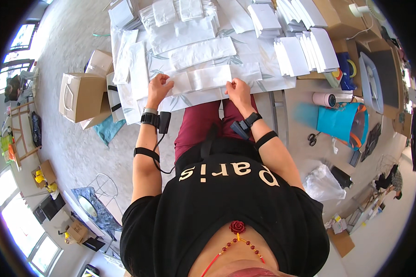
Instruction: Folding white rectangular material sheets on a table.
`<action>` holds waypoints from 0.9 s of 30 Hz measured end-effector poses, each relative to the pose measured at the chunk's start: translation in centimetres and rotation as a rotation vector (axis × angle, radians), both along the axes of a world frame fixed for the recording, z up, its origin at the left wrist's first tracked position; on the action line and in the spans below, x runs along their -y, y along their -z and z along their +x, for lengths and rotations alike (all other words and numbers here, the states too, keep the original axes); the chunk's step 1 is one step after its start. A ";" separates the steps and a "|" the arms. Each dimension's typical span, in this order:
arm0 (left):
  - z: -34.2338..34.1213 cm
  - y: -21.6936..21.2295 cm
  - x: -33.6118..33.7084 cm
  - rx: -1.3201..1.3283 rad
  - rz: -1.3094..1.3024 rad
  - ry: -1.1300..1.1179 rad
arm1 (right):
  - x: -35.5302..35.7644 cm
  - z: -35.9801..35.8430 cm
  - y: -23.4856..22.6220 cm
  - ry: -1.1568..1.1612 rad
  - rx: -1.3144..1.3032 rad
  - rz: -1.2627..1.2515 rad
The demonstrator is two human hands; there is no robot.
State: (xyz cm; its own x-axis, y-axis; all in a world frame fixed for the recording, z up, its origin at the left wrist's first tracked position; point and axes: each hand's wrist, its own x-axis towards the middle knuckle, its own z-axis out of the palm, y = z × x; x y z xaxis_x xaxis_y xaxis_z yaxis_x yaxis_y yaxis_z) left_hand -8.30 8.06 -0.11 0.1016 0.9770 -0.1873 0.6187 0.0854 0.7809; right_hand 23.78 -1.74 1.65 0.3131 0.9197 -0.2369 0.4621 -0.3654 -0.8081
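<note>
A long, flat white plastic bag (210, 78) lies across the near part of the table, with a brighter white rectangular section in its middle. My left hand (159, 89) pinches near its left end, thumb and fingertips together. At the near edge of the brighter section, my right hand (239, 93) has its fingertips pinched on the bag. Just beyond it lies a folded white bag (202, 53). A thick pile of similar white bags (182, 34) is farther back, and more white strips (138, 69) lie left of my left hand.
The table (282, 84) has a leaf-patterned cover. Stacks of white folded cards (292, 56) stand at its right. Cardboard boxes (81, 98) sit on the floor at left. At right are a pink cylinder (324, 99), a blue bag (339, 123) and black scissors (313, 139).
</note>
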 end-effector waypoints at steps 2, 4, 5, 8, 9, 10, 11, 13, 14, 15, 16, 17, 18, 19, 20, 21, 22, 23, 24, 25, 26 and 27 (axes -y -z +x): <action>0.3 -0.4 0.0 -0.002 -0.004 0.008 | 0.0 0.2 0.1 -0.001 0.005 0.014; 0.3 -0.8 0.0 0.021 -0.047 -0.004 | -0.1 -0.1 -0.4 0.012 -0.022 -0.046; 0.2 -0.9 0.0 0.020 -0.047 -0.005 | 0.0 -0.1 -0.4 0.011 -0.023 -0.045; 0.2 -1.1 0.0 -0.004 -0.030 0.005 | 0.0 0.0 -0.5 0.007 -0.044 -0.038; 0.3 -1.2 -0.1 -0.024 -0.030 0.012 | 0.0 0.0 -0.5 0.010 -0.043 -0.040; 0.3 -1.2 -0.1 -0.045 -0.031 0.019 | 0.0 0.0 -0.4 0.012 -0.042 -0.042; 0.3 -1.2 -0.1 -0.045 -0.030 0.019 | 0.0 0.0 -0.4 0.012 -0.043 -0.041; 0.2 -1.1 -0.2 -0.079 -0.020 0.027 | -0.1 0.0 -0.2 0.010 -0.042 -0.045; 0.4 -1.1 -0.3 -0.077 -0.020 0.031 | 0.0 0.2 0.0 0.014 -0.041 -0.046; 0.5 -1.2 -0.4 -0.086 -0.015 0.036 | 0.1 0.3 0.3 0.011 -0.032 -0.021; 0.7 -1.3 -0.4 -0.094 -0.010 0.041 | 0.2 0.5 0.6 0.008 -0.023 0.004; 0.5 -1.4 -0.3 -0.097 -0.010 0.037 | 0.1 0.3 0.2 0.004 -0.026 0.004; 0.4 -1.4 -0.1 -0.103 0.024 0.033 | 0.1 0.1 -0.1 0.005 -0.044 -0.021; 0.2 -1.5 0.1 -0.110 0.059 0.028 | 0.0 -0.2 -0.4 0.006 -0.063 -0.045; 0.3 -1.5 0.0 -0.110 0.061 0.029 | 0.0 -0.1 -0.2 0.007 -0.062 -0.043; 0.3 -1.4 0.1 -0.105 0.084 0.037 | 0.0 -0.1 0.0 0.007 -0.056 -0.019; 0.3 -1.3 0.1 -0.100 0.107 0.044 | 0.0 0.0 0.2 0.007 -0.050 0.004; 1.1 -1.8 0.4 -0.097 0.105 0.049 | 0.1 0.1 0.4 0.012 -0.048 0.001; 2.5 -3.0 1.2 -0.293 0.268 0.029 | 0.2 0.3 0.7 0.019 -0.043 -0.008; 3.4 -4.0 1.7 -0.494 0.436 0.001 | 0.2 0.3 0.7 0.018 -0.042 -0.013; 4.0 -4.5 1.8 -0.424 0.392 0.012 | 0.2 0.3 0.8 0.019 -0.042 -0.012; 4.8 -4.9 2.0 -0.423 0.393 0.013 | 0.2 0.4 0.9 0.019 -0.040 -0.014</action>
State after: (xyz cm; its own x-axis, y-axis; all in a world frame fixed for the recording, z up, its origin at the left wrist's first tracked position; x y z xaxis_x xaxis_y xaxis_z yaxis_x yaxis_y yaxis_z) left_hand -3.54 6.09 4.75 0.1092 0.9807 0.1623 0.8830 -0.1707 0.4372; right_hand 24.20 -1.91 0.72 0.3209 0.9101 -0.2624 0.4225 -0.3854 -0.8203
